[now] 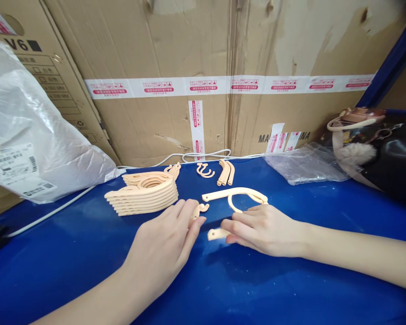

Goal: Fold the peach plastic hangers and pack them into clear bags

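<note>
My left hand (167, 232) is closed around a small cream plastic hanger hook (200, 209); its curved tip sticks out past the thumb and index finger. My right hand (265, 230) is closed over a cream hanger arm (216, 234), whose holed end points left toward the hook. Just beyond the right fingers, a curved hanger arm (235, 193) with a looped strip extends to the left; whether the hand grips it too is hidden. To the left of my left hand sits a neat stack of cream hangers (142, 201).
Behind the hands lie loose hooks (205, 170), several hanger arms (226, 172) and more cream pieces (173, 169). A white cable (54, 211) crosses the blue table (203, 289). Around stand cardboard boxes (155, 49), a white parcel bag (40, 131), clear plastic (304, 164) and a black bag (389, 153).
</note>
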Tool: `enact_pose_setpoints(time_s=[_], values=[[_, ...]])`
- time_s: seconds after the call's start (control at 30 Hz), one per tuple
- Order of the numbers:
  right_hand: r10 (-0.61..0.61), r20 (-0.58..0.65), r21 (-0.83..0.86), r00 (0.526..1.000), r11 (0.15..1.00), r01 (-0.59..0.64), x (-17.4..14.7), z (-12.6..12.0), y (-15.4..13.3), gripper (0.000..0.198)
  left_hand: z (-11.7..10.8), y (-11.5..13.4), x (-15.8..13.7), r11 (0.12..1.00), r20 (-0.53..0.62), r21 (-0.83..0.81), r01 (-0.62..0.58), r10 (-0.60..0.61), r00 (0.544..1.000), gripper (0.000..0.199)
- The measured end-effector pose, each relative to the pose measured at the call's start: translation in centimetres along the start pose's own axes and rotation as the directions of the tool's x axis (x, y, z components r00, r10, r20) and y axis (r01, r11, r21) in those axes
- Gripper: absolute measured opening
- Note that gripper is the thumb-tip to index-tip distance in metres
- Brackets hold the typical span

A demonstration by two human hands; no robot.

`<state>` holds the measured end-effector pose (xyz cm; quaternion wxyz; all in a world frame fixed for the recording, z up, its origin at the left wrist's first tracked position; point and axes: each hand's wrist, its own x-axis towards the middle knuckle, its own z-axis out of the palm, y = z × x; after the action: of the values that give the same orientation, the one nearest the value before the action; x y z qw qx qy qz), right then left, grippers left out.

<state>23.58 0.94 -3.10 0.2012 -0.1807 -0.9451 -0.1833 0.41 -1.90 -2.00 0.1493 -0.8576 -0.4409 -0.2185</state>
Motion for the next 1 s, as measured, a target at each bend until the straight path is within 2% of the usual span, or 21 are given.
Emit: enact_pose_setpoints(time_s=[0.13,0.3,0.6,0.87,1.0], values=[[0.096,0.016,0.064,0.995,0.993,-0.097,0.07,-0.04,-0.09,0.029,-0.03,0.05,-0.04,0.990,0.081,-0.134,0.041,-0.030,0.996,0.022],[0.081,-0.022,0.044,0.997,0.996,-0.079,0.07,-0.18,-0.01,0.029,0.15,-0.13,0.00,0.968,0.159,-0.243,0.061,-0.022,0.987,0.026],[0.064,-0.069,-0.018,0.996,0.998,-0.065,-0.01,0.09,0.11,0.031,0.26,0.03,-0.07,0.942,0.156,-0.335,-0.008,0.064,0.986,0.024],[0.033,-0.135,-0.085,0.990,0.995,-0.044,-0.16,-0.03,0.02,0.030,0.26,0.13,-0.17,0.964,0.133,-0.261,-0.048,0.085,0.987,0.025],[0.029,-0.132,-0.065,0.991,0.997,-0.038,-0.19,-0.13,-0.03,0.031,0.27,0.00,-0.17,0.976,0.083,-0.146,-0.160,0.173,0.981,0.025]])
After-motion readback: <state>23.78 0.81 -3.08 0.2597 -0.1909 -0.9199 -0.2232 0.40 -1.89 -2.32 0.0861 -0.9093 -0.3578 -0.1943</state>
